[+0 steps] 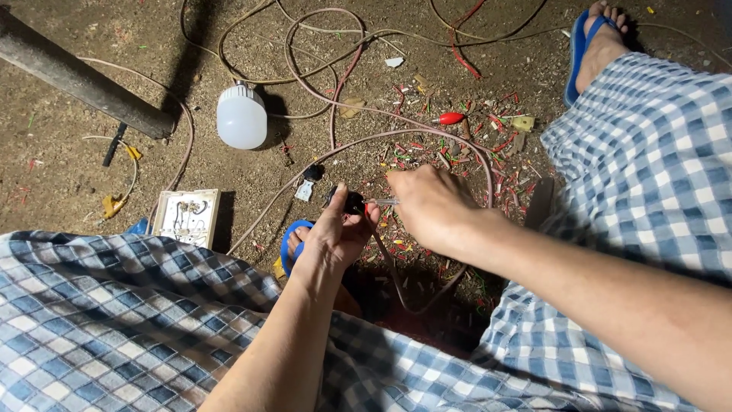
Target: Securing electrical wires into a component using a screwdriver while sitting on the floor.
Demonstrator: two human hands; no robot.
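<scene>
My left hand (333,235) grips a small black electrical fitting (352,202) at the end of a pinkish cable (396,275). My right hand (428,206) holds a thin screwdriver with a clear handle (383,201), its tip pointing left into the black fitting. Both hands meet above the dirt floor, between my knees in blue-and-white checked cloth. The cable loops down under my right wrist and runs off across the ground.
A white bulb (242,116) lies on the dirt floor at upper left, beside a dark pipe (76,78). A white switch board (185,215) lies face down at left. Red and green wire scraps (457,145) litter the ground. Blue sandals are on my feet (591,46).
</scene>
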